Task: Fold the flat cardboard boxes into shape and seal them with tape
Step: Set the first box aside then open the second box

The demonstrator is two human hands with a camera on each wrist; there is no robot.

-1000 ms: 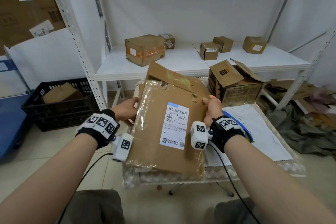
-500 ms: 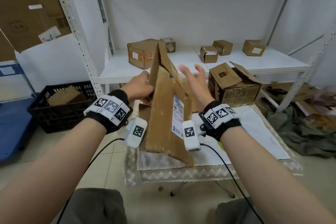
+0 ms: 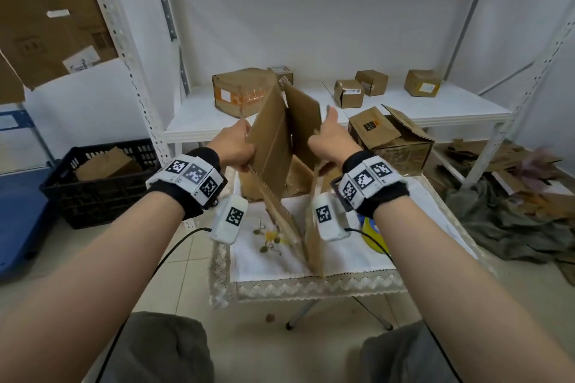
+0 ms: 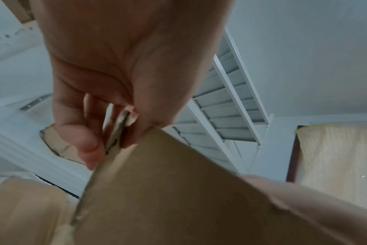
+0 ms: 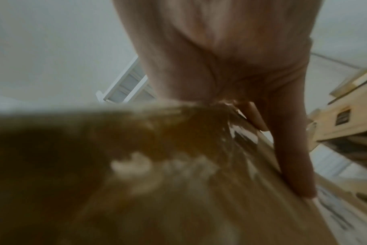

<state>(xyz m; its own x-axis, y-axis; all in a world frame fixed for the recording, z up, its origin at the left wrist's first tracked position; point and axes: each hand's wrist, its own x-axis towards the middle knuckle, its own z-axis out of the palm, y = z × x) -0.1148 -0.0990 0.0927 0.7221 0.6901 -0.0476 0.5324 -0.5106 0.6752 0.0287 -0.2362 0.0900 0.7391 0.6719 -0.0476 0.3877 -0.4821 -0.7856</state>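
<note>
A brown cardboard box [image 3: 275,140] is held on end above the small cloth-covered table [image 3: 311,286], its panels spread apart into a partly open tube. My left hand [image 3: 236,146] grips the left panel's edge; in the left wrist view the thumb and fingers [image 4: 90,145] pinch that cardboard box [image 4: 178,190] edge. My right hand [image 3: 329,138] holds the right side, thumb pointing up. In the blurred right wrist view the cardboard box [image 5: 157,165] runs into my hand, a straight finger [image 5: 293,157] lying along it. No tape shows clearly.
A white shelf [image 3: 451,109] behind the table carries several small boxes and a taped box [image 3: 242,90]. An open box [image 3: 389,140] stands at the table's back right. A black crate [image 3: 93,177] sits on the floor left; flattened cardboard and cloth [image 3: 513,211] lie right.
The box lay flat on the table with its label up. It was raised on end, my right hand let go for a moment, and both hands now hold its panels spread apart.
</note>
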